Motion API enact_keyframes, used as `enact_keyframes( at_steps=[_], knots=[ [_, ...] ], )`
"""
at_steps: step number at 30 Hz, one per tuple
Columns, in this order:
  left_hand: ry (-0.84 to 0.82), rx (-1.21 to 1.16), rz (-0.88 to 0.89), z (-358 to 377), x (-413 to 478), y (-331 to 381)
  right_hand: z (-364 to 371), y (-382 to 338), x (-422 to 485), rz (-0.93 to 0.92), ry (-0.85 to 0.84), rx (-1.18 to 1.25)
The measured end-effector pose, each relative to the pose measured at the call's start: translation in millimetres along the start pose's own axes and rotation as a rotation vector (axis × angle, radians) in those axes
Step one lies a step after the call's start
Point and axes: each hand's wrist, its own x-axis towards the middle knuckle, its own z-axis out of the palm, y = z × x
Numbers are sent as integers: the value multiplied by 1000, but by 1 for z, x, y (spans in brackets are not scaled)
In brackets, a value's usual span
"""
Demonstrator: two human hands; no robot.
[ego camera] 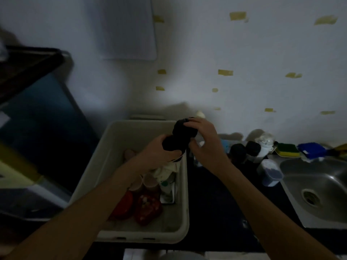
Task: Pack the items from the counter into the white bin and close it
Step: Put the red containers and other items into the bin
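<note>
The white bin [116, 152] stands open on the dark counter, left of centre. Inside lie red packets [148, 207], several brownish cups [150, 182] and a white item [165, 170]. Over the bin's right rim both hands hold a black object [178, 136], which looks like two dark rounded pieces. My left hand [152, 156] grips its lower end. My right hand [204, 143] grips its upper end with fingertips curled over the top. The scene is dim and details of the black object are unclear.
On the counter right of the bin stand two dark-capped jars [244, 150], a white container [266, 145], a lidded tub [270, 172], a yellow-green sponge [287, 150] and a blue cloth [311, 150]. A steel sink [319, 188] lies at right. A pale board [129, 29] hangs on the wall.
</note>
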Motion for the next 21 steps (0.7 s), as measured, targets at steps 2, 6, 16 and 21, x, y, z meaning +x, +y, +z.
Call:
enact_keyframes(
  at_steps=[2, 6, 16, 21],
  knots=[
    [-12, 25, -10, -12, -10, -9, 15, -5, 5, -1, -122, -60],
    [18, 55, -37, -34, -31, -31, 47, -15, 10, -8, -301, -117],
    [6, 215, -124, -75, -81, -76, 121, -19, -6, -196, -642, -516],
    [-158, 220, -236, -81, -97, -106, 148, -17, -28, -84, -814, -533]
  ],
)
